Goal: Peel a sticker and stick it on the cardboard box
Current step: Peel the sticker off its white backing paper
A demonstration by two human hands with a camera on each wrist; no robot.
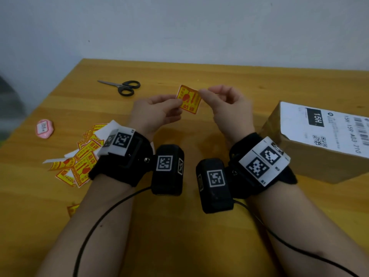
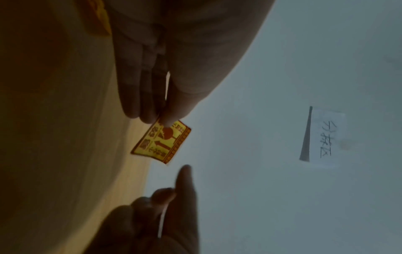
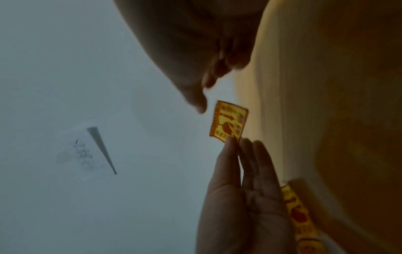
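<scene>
A small yellow and red sticker [image 1: 189, 99] [image 2: 162, 144] [image 3: 228, 122] is held up above the wooden table [image 1: 199, 136]. My left hand [image 1: 178, 103] [image 2: 165, 118] [image 3: 233, 142] pinches its left corner between thumb and fingers. My right hand [image 1: 201, 92] [image 2: 175, 180] [image 3: 201, 101] is at the opposite corner with its fingers curled. Both wrist views show a small gap between its tip and the sticker. The cardboard box [image 1: 311, 156] stands at the right with a white shipping label [image 1: 323, 124] on top.
A pile of yellow stickers and white backing papers [image 1: 79, 156] lies left of my left wrist. Black scissors [image 1: 123, 86] lie at the back left, a pink object [image 1: 45, 128] at the far left. One loose sticker [image 1: 72, 209] lies near my left forearm.
</scene>
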